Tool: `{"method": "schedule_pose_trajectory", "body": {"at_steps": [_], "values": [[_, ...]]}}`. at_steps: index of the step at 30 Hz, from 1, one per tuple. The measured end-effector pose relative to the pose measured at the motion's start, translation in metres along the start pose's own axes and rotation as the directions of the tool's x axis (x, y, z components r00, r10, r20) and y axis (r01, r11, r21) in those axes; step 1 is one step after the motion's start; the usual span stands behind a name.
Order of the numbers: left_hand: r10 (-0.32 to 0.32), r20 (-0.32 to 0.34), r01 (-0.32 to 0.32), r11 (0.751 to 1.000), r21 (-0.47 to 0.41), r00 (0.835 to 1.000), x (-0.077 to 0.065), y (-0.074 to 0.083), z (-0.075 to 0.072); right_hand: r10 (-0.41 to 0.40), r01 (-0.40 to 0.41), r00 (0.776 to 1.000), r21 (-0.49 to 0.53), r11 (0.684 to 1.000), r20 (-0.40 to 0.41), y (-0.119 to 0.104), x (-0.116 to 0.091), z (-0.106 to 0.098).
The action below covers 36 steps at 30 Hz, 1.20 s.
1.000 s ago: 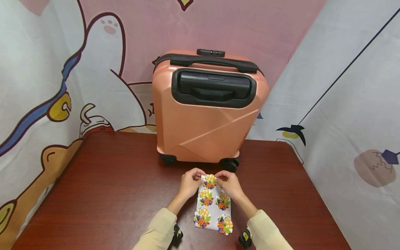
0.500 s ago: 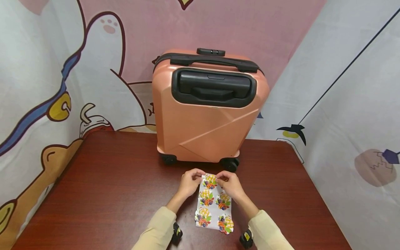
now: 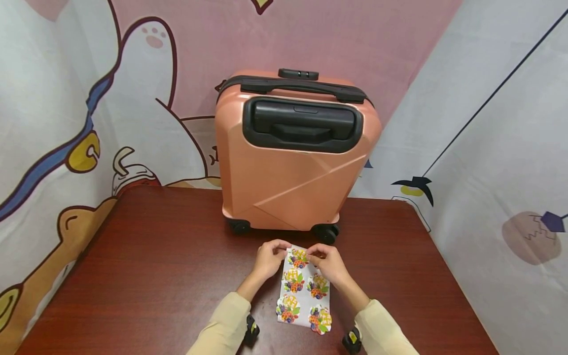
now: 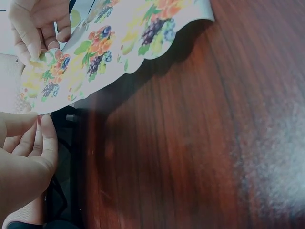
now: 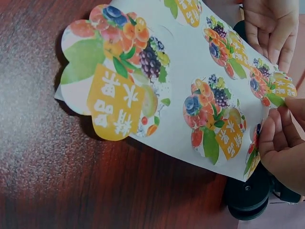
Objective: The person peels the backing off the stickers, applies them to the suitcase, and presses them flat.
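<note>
A white sheet of fruit stickers (image 3: 304, 300) lies between my hands, its far end raised toward the suitcase. With thumb and finger, my left hand (image 3: 268, 260) pinches the far left corner. My right hand (image 3: 331, 265) pinches the right edge of the end sticker (image 3: 298, 258). Both grips show in the left wrist view, left hand (image 4: 28, 155) below and right hand (image 4: 40, 26) above. Each sticker carries colourful fruit and a yellow label with white characters, clearest on the near-corner sticker (image 5: 116, 71). That sticker's scalloped edge juts past the backing paper.
An orange hard-shell suitcase (image 3: 288, 185) with black handles stands upright just beyond the hands, a black wheel (image 3: 326, 233) near the right fingers. The brown wooden table (image 3: 177, 276) stretches to both sides. Cartoon-printed cloth (image 3: 346, 39) hangs behind and beside it.
My right hand has shifted very slightly right and toward me, still pinching the sticker's edge. The left hand keeps its hold on the corner, and the suitcase has not moved.
</note>
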<state>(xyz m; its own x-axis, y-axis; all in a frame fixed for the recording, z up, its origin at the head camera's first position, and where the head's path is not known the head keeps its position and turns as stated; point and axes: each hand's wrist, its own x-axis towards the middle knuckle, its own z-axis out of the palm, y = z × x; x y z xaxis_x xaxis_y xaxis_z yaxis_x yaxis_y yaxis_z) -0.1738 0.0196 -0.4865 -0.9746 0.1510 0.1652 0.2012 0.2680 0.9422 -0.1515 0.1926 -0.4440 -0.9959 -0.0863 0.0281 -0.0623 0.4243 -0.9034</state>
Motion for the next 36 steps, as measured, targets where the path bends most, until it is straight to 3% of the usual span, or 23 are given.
{"method": "schedule_pose_trajectory", "body": {"at_steps": [10, 17, 23, 26, 30, 36], "values": [[-0.007, -0.009, 0.007, 1.000, 0.025, 1.000, 0.002, -0.005, -0.001, 0.019, -0.019, 1.000, 0.025, 1.000, 0.010, -0.015, -0.004, -0.003], [0.033, 0.009, -0.033, 0.997, 0.067, 0.999, 0.004, -0.008, -0.006, 0.009, -0.010, 1.000, 0.042, 0.999, 0.012, 0.004, 0.004, -0.004], [-0.017, -0.012, 0.018, 0.996, 0.084, 1.000, 0.004, -0.007, -0.012, -0.024, 0.024, 1.000, 0.040, 0.999, 0.013, 0.016, 0.008, -0.004], [-0.012, -0.012, 0.013, 0.996, 0.092, 1.000, 0.004, -0.004, -0.014, -0.043, 0.043, 0.999, 0.049, 0.998, 0.014, 0.017, 0.009, -0.004], [-0.009, 0.038, 0.006, 0.997, 0.072, 0.999, 0.002, 0.000, -0.016, -0.031, 0.031, 0.999, 0.052, 0.998, 0.016, 0.014, 0.011, -0.005], [-0.006, 0.088, 0.010, 0.999, -0.034, 0.996, -0.002, 0.004, -0.016, -0.001, -0.001, 0.999, 0.064, 0.998, 0.034, -0.004, 0.008, -0.007]]}}
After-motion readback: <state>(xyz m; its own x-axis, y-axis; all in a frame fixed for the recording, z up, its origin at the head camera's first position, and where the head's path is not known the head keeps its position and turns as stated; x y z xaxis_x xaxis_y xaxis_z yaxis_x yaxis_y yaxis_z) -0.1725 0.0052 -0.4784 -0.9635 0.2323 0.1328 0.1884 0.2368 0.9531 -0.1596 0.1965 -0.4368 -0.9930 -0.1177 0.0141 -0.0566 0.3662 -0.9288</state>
